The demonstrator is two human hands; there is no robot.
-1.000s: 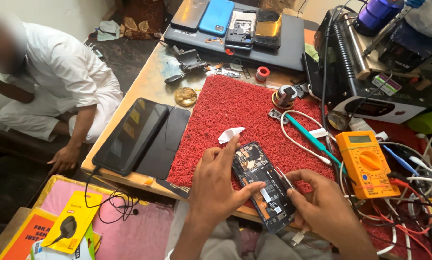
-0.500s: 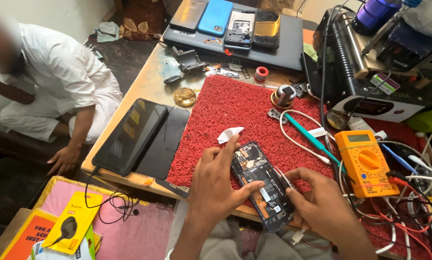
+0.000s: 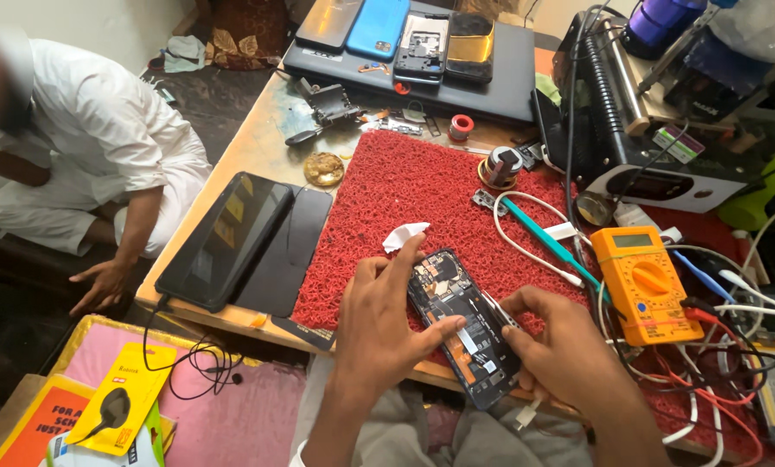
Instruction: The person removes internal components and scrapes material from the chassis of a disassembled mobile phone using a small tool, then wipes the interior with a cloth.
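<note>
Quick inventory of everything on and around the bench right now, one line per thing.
opened phone: 1, black, back off, on red mat's near edge
red mat: 1, bench centre
tweezers: 1, metal, over the phone
multimeter: 1, orange, right of mat
tablets: 2, black, left of mat
laptop: 1, dark, far edge, four phones on top
seated person: 1, white clothes, floor at left
left hand: on phone's left side
right hand: holding tweezers
</note>
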